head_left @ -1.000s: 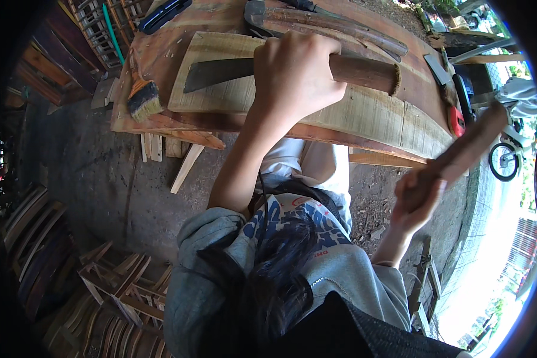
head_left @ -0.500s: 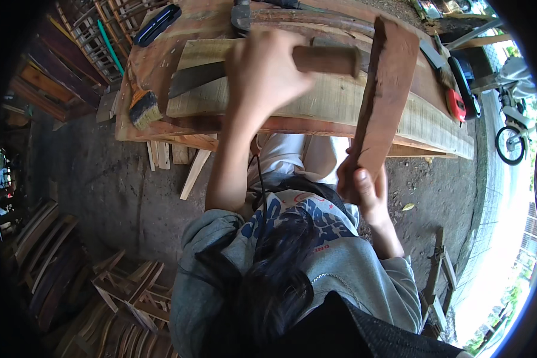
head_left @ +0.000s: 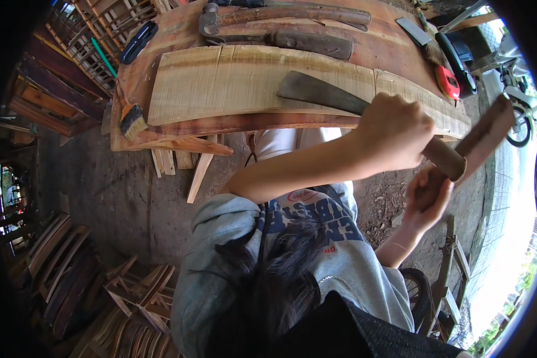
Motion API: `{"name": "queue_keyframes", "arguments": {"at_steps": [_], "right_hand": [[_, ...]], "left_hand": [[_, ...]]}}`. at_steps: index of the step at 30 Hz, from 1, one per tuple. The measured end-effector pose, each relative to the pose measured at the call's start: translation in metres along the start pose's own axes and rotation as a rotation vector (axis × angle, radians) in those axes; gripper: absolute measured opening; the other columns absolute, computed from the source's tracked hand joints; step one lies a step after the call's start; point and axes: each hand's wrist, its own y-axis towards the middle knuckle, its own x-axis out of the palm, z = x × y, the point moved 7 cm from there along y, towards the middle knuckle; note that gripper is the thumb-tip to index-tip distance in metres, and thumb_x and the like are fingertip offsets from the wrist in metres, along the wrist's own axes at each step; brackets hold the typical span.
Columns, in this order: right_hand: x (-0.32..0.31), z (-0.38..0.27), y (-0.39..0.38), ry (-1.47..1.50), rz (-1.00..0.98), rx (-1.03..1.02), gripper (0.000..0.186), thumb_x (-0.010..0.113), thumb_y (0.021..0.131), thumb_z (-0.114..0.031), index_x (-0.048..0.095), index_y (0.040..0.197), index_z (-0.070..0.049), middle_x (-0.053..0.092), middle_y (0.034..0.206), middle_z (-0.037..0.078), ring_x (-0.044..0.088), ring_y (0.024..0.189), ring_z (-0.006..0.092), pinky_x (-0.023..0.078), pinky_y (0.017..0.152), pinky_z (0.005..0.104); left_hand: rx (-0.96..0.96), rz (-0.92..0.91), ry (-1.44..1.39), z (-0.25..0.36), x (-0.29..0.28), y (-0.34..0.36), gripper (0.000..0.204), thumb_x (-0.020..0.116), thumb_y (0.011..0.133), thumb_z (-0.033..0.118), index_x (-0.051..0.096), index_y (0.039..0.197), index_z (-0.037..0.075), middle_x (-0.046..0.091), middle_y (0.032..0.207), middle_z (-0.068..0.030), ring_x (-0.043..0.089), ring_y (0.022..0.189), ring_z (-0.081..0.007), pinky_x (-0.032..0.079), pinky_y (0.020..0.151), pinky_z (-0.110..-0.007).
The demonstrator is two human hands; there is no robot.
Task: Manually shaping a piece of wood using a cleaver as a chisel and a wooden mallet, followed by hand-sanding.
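Observation:
My left hand (head_left: 397, 131) is closed round the wooden handle of a broad chisel (head_left: 319, 90), and the handle's butt sticks out past my fist. Its flat dark blade points left over a pale sawn board (head_left: 209, 86) on the workbench; whether it touches the board I cannot tell. On the right, my right hand (head_left: 426, 200) grips the narrow end of a long brown wooden mallet (head_left: 486, 134), held tilted beyond the bench edge. The chisel's butt overlaps the mallet in view.
On the wooden bench (head_left: 391, 45) lie a hammer (head_left: 292, 15), a second wooden-handled tool (head_left: 313, 43), a paintbrush (head_left: 132, 122) and a red tape measure (head_left: 447, 82). Wooden frames (head_left: 140, 286) and curved slats stand at lower left. A motorcycle is parked at right.
My left hand has carried the chisel right and nearer to me, its blade still pointing left. My right hand has moved the mallet right, tipping it from nearly upright to a slant off the bench.

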Motion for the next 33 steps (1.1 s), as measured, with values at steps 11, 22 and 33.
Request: {"name": "queue_keyframes", "arguments": {"at_steps": [11, 22, 33], "right_hand": [[0.026, -0.007, -0.042, -0.26, 0.09, -0.251, 0.054, 0.048, 0.088, -0.041, 0.037, 0.12, 0.002, 0.051, 0.078, 0.01, 0.048, 0.053, 0.0118, 0.036, 0.043, 0.0213], [0.058, 0.048, -0.055, -0.243, -0.108, 0.23, 0.056, 0.049, 0.086, -0.048, 0.04, 0.118, -0.002, 0.049, 0.068, 0.004, 0.046, 0.051, 0.0084, 0.033, 0.039, 0.0187], [0.096, 0.048, -0.047, -0.322, -0.434, 0.204, 0.062, 0.052, 0.081, -0.054, 0.043, 0.111, -0.001, 0.052, 0.077, 0.011, 0.046, 0.052, 0.0132, 0.039, 0.043, 0.0261]], "left_hand": [[-0.355, 0.106, 0.098, -0.056, -0.022, 0.001, 0.011, 0.066, 0.06, 0.016, 0.066, 0.07, 0.011, 0.06, 0.058, -0.0125, 0.063, 0.057, -0.0285, 0.05, 0.054, -0.04], [-0.39, 0.174, 0.087, -0.088, -0.062, -0.034, 0.009, 0.067, 0.058, 0.018, 0.065, 0.065, 0.012, 0.06, 0.057, -0.0107, 0.061, 0.055, -0.0291, 0.048, 0.053, -0.037], [-0.428, 0.312, 0.205, -0.119, -0.104, -0.059, 0.013, 0.069, 0.06, 0.022, 0.066, 0.067, 0.011, 0.06, 0.058, -0.0088, 0.061, 0.056, -0.0276, 0.047, 0.054, -0.036]]}}
